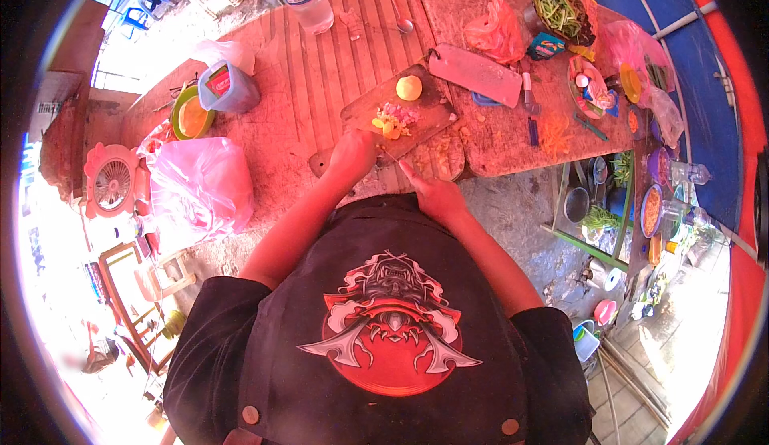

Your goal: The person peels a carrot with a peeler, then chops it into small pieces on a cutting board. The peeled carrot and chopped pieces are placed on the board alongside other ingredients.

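A dark wooden cutting board [366, 108] lies in front of me on the table. On it sit a pale yellow round fruit or vegetable [408, 88], a heap of chopped pink pieces [398, 112] and some yellow slices [384, 125]. At the board's near edge my left hand [353, 155] is curled, and whatever its fingers hold is hidden. To its right, my right hand [437, 197] grips a small knife, index finger stretched forward. The thin knife blade [389, 154] points toward the left hand. Under the board's near side lies another wooden board [444, 159] with yellowish scraps on it.
A pink cleaver-like slab [476, 75] lies right of the board, near a peeler [532, 131] and orange shreds [555, 135]. Leftward stand a plastic pitcher [231, 87], a green bowl [193, 114] and a filled plastic bag [201, 183]. A large water bottle [306, 0] stands at the far edge.
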A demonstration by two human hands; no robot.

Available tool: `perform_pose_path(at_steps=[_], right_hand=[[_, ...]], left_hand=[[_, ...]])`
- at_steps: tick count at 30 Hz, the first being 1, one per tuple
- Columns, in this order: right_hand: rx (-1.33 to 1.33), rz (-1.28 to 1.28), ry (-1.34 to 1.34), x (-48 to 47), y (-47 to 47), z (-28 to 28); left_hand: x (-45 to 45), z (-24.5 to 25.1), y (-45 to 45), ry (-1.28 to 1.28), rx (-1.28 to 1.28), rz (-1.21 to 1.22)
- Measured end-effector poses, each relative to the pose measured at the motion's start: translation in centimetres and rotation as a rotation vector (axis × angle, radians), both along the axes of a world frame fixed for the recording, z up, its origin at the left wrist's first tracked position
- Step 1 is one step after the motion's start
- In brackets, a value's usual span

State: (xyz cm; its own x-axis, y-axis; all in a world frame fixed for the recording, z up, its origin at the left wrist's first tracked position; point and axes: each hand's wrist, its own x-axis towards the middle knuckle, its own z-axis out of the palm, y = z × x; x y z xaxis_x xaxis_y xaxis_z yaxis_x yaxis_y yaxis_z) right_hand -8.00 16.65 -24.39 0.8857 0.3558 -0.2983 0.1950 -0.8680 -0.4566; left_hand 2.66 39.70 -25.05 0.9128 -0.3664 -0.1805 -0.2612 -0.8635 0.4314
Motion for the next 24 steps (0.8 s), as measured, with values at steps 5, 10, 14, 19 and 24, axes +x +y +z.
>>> perform_pose_path(at_steps=[5,10,14,19,24], right_hand=[[0.015,0.008,-0.035,0.1,-0.3,-0.7],[0.014,-0.063,0.089,0.9,-0.1,-0.1],[-0.041,-0.102,0.067,1.2,0.0,0.7],[-0.065,-0.045,0.12,0.7,-0.3,1.4],[-0.042,-0.056,0.07,-0.2,-0.2,1.2]], left_hand=[[0.2,0.8,-0.2,0.046,0.011,0.005],[-0.3,1.9,-0.1,0.009,-0.092,-0.012],[-0.9,2.6,-0.5,-0.014,-0.038,0.028],[-1.6,3.0,-0.5,-0.065,-0.023,0.075],[-2.0,3.3,-0.2,0.057,-0.034,0.089]])
